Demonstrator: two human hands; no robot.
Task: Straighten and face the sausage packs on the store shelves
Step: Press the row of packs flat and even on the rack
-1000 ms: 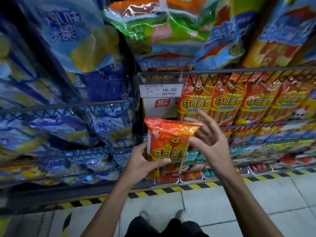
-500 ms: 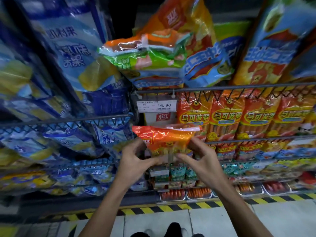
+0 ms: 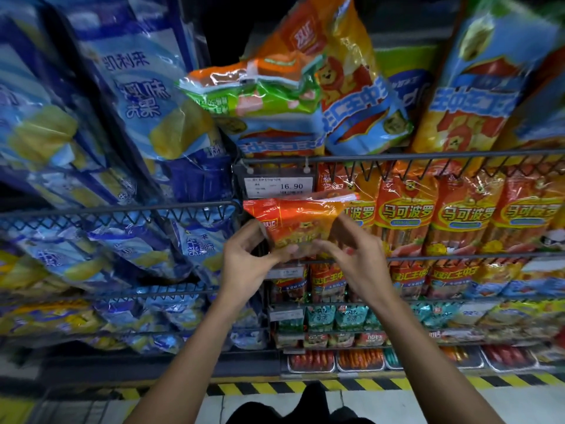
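Observation:
An orange sausage pack (image 3: 301,223) is held up at the left end of the middle wire shelf, just under the price tag (image 3: 278,187). My left hand (image 3: 249,261) grips its lower left edge and my right hand (image 3: 356,255) pinches its lower right part. The pack leans back toward a row of matching orange packs (image 3: 406,215) standing upright behind the wire rail (image 3: 458,154). Its lower half is hidden by my fingers.
Blue snack bags (image 3: 131,96) fill the wire racks on the left. Large blue and orange bags (image 3: 360,96) and a green pack (image 3: 263,96) lie tumbled on the shelf above. Smaller packs and trays (image 3: 336,359) fill lower shelves. Yellow-black tape (image 3: 275,388) marks the floor edge.
Both hands have lifted the orange pack up and forward to the shelf's left end, and its top has tipped back toward the row. My view has tilted upward.

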